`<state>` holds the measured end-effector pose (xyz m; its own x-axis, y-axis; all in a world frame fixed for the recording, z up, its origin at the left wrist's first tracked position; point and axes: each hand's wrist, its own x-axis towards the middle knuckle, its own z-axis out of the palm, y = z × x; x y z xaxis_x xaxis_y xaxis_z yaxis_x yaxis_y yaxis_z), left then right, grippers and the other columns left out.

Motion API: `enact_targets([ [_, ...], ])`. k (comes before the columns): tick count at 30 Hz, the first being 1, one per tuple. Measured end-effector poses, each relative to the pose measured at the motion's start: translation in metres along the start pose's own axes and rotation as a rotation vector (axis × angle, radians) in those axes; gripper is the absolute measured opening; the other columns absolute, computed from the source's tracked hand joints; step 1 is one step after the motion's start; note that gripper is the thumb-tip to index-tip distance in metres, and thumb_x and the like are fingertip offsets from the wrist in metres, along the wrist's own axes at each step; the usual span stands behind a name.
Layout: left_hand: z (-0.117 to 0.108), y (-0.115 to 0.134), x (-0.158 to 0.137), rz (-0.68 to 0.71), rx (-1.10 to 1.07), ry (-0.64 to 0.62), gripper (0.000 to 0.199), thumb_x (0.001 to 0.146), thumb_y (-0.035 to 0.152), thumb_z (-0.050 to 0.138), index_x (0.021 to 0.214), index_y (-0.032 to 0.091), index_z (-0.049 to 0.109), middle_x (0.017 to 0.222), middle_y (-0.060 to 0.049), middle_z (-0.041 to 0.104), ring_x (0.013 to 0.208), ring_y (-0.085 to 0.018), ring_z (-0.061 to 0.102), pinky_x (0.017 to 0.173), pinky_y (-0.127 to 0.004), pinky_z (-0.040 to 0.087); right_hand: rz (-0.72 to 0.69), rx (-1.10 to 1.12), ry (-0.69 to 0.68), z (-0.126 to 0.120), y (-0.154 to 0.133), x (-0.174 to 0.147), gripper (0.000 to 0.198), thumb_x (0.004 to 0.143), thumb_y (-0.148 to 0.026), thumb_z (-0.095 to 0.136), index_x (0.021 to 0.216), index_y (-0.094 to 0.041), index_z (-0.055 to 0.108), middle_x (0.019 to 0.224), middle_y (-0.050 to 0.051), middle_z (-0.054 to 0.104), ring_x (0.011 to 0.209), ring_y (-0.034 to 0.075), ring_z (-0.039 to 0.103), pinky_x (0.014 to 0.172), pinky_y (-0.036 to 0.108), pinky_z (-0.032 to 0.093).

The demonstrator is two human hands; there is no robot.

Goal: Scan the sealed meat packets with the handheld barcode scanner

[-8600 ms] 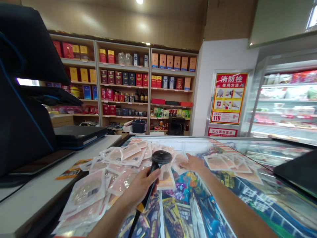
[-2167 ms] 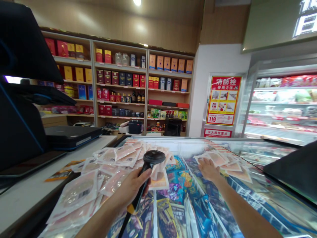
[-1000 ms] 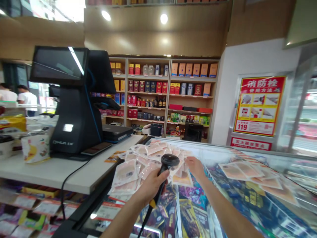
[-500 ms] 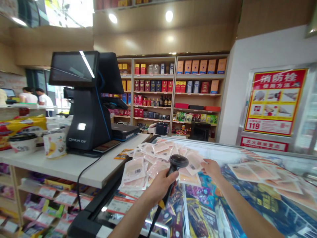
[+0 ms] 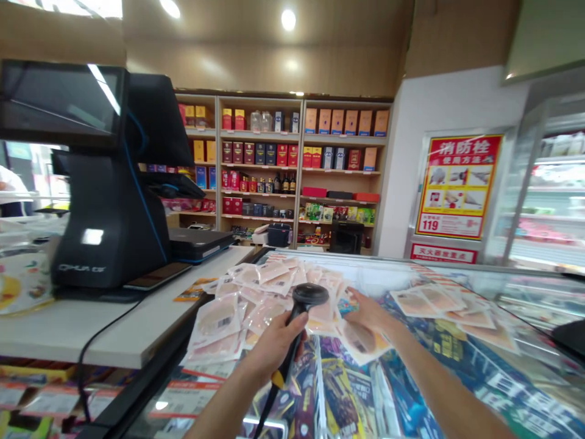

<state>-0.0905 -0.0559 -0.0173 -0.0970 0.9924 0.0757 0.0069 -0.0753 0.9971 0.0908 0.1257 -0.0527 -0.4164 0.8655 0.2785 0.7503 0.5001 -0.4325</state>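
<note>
The black scanner is above the glass surface, its handle grasped in the left hand's fingers. Beside it, the right hand is over a flat packet; whether those fingers grip it, I cannot tell. Similar packets heap leftward, with a smaller group to the right.

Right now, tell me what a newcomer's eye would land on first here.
Probably the black handheld barcode scanner, held near the centre in the left grip, in front of flat sealed packets spread over the glass-topped chest freezer. Next, likely the red-and-yellow fire hydrant poster on the white wall at the right, and the black point-of-sale terminal on the white counter at the left.
</note>
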Motion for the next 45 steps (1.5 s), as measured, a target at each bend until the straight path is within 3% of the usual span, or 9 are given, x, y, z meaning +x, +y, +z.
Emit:
enact_targets([
  [3, 0.0, 0.008, 0.006, 0.002, 0.029, -0.03, 0.032, 0.069, 0.047, 0.041, 0.061, 0.016, 0.041, 0.045, 0.006, 0.045, 0.035, -0.004, 0.039, 0.037, -0.017, 0.028, 0.057, -0.012, -0.067, 0.001, 0.004, 0.0, 0.06, 0.056, -0.032, 0.054, 0.111, -0.011, 0.044, 0.088, 0.009, 0.059, 0.08, 0.02, 0.054, 0.071, 0.028, 0.038],
  [6, 0.0, 0.017, 0.017, 0.016, 0.047, -0.057, 0.031, 0.069, 0.046, 0.042, 0.063, 0.016, 0.041, 0.047, 0.005, 0.046, 0.036, -0.005, 0.04, 0.037, -0.017, 0.028, 0.01, 0.121, -0.126, -0.011, 0.009, -0.009, 0.053, 0.061, -0.034, 0.049, 0.11, -0.013, 0.046, 0.102, 0.01, 0.055, 0.09, 0.019, 0.051, 0.077, 0.028, 0.036],
  [9, 0.004, 0.022, 0.027, 0.022, 0.036, -0.082, 0.029, 0.068, 0.045, 0.044, 0.063, 0.016, 0.042, 0.05, 0.005, 0.047, 0.037, -0.004, 0.041, 0.037, -0.017, 0.028, -0.134, 0.115, -0.312, -0.029, 0.003, -0.02, 0.061, 0.045, -0.032, 0.063, 0.104, -0.022, 0.051, 0.108, 0.004, 0.052, 0.099, 0.022, 0.045, 0.083, 0.029, 0.032],
  [12, 0.006, 0.02, 0.03, -0.009, -0.016, -0.084, 0.03, 0.068, 0.045, 0.045, 0.063, 0.016, 0.042, 0.051, 0.005, 0.046, 0.037, -0.004, 0.041, 0.037, -0.017, 0.029, -0.1, -0.009, -0.379, -0.04, -0.007, -0.026, 0.054, 0.032, -0.028, 0.068, 0.086, -0.022, 0.06, 0.093, 0.002, 0.06, 0.09, 0.024, 0.049, 0.078, 0.031, 0.035],
  [15, 0.004, 0.016, 0.028, -0.037, -0.062, -0.1, 0.031, 0.068, 0.046, 0.044, 0.062, 0.016, 0.042, 0.052, 0.004, 0.047, 0.038, -0.005, 0.041, 0.038, -0.017, 0.03, -0.024, 0.188, -0.391, -0.039, -0.002, -0.024, 0.036, 0.042, -0.031, 0.064, 0.076, -0.02, 0.061, 0.077, 0.0, 0.063, 0.074, 0.02, 0.055, 0.066, 0.027, 0.041],
  [19, 0.0, 0.016, 0.021, -0.047, -0.107, -0.104, 0.03, 0.068, 0.046, 0.045, 0.066, 0.016, 0.044, 0.057, 0.003, 0.05, 0.042, -0.006, 0.043, 0.039, -0.018, 0.032, 0.212, 0.699, 0.043, -0.023, 0.028, -0.01, 0.037, 0.061, -0.038, 0.047, 0.088, -0.014, 0.054, 0.075, 0.004, 0.063, 0.066, 0.017, 0.057, 0.056, 0.025, 0.043],
  [23, 0.003, 0.02, 0.017, -0.044, -0.115, -0.125, 0.028, 0.07, 0.044, 0.044, 0.067, 0.016, 0.045, 0.057, 0.003, 0.049, 0.042, -0.005, 0.043, 0.04, -0.018, 0.033, 0.29, 0.763, 0.419, -0.002, 0.051, 0.005, 0.045, 0.066, -0.044, 0.04, 0.096, -0.012, 0.05, 0.08, 0.007, 0.063, 0.071, 0.018, 0.057, 0.055, 0.025, 0.043],
  [35, 0.009, 0.01, 0.021, -0.05, -0.137, -0.182, 0.029, 0.071, 0.044, 0.042, 0.065, 0.016, 0.044, 0.056, 0.003, 0.049, 0.041, -0.005, 0.041, 0.04, -0.018, 0.031, 0.382, 0.575, 0.515, 0.005, 0.049, 0.003, 0.045, 0.069, -0.045, 0.037, 0.096, -0.012, 0.051, 0.079, 0.007, 0.063, 0.07, 0.017, 0.056, 0.053, 0.023, 0.042],
  [45, 0.014, 0.017, 0.019, -0.032, -0.128, -0.197, 0.027, 0.07, 0.043, 0.044, 0.066, 0.016, 0.042, 0.057, 0.004, 0.047, 0.042, -0.005, 0.042, 0.04, -0.018, 0.031, 0.394, 0.729, 0.657, 0.005, 0.049, 0.003, 0.037, 0.057, -0.045, 0.049, 0.073, -0.012, 0.056, 0.063, 0.004, 0.06, 0.058, 0.016, 0.052, 0.049, 0.024, 0.036],
])
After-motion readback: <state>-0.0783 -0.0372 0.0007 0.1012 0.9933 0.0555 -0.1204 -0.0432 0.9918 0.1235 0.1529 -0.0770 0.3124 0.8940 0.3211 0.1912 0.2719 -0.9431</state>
